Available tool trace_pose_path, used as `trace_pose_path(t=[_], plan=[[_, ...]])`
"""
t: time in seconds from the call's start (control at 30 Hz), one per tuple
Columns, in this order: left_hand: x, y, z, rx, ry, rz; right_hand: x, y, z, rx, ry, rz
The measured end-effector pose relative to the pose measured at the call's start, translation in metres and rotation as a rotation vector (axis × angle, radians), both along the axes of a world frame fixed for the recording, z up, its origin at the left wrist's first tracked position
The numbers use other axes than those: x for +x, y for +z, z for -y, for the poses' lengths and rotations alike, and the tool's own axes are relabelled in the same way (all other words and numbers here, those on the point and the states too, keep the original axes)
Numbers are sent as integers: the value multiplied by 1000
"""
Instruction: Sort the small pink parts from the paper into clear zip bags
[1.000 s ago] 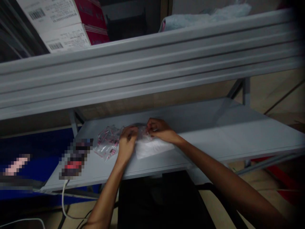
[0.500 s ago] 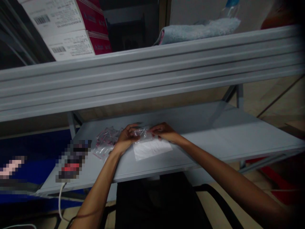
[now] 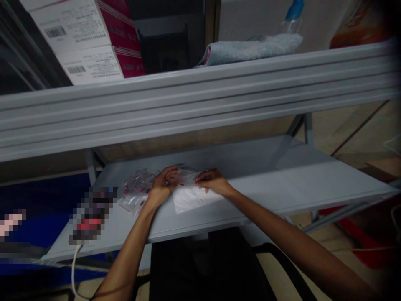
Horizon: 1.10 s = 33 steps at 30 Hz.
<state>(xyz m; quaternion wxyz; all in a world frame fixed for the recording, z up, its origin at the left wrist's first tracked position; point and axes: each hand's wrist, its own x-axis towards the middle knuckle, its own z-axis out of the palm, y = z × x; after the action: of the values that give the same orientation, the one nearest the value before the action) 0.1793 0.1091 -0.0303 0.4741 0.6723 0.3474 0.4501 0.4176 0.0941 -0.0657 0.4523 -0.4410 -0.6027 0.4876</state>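
Between my two hands is a clear plastic bag [image 3: 187, 177], held above a white sheet [image 3: 192, 200] on the grey tabletop. My left hand [image 3: 164, 184] grips the bag's left side, its fingers curled. On the right side, my right hand [image 3: 213, 182] pinches the bag with thumb and fingers. A small dark reddish item shows by my left fingertips; its kind is too small to make out. Close to my left wrist lies a pile of small clear zip bags [image 3: 134, 192] with pinkish-red edges, partly covered by that hand.
A blurred-out object [image 3: 92, 217] with a white cable [image 3: 74, 267] lies at the table's left end. A grey ribbed shelf beam [image 3: 188, 104] crosses above the table. On it are white and magenta boxes [image 3: 90, 62], a folded towel [image 3: 250, 49] and a blue-topped bottle [image 3: 293, 19].
The plastic bag looks flatter and more spread between my hands. My right fingers have shifted slightly down on it. The whole view has tilted a little.
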Motion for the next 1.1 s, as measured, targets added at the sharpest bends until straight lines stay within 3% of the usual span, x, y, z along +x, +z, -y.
trace_pose_path(t=[0.2,0.4,0.53,0.77,0.9,1.1], plan=[[0,-7,2,-28,3,-60,-2,-1,0,-21,-29,-81],[4,-3,5,65,95,-94,-5,3,5,-32,-71,-184],[5,-1,6,127,165,-145,-5,6,7,-26,-16,-217],[7,-5,3,25,108,-36,-4,3,1,-14,19,-165],[9,-6,7,-25,71,-167,-2,5,2,-16,35,-163],[16,-8,7,62,112,-269,-2,4,2,-1,50,-96]])
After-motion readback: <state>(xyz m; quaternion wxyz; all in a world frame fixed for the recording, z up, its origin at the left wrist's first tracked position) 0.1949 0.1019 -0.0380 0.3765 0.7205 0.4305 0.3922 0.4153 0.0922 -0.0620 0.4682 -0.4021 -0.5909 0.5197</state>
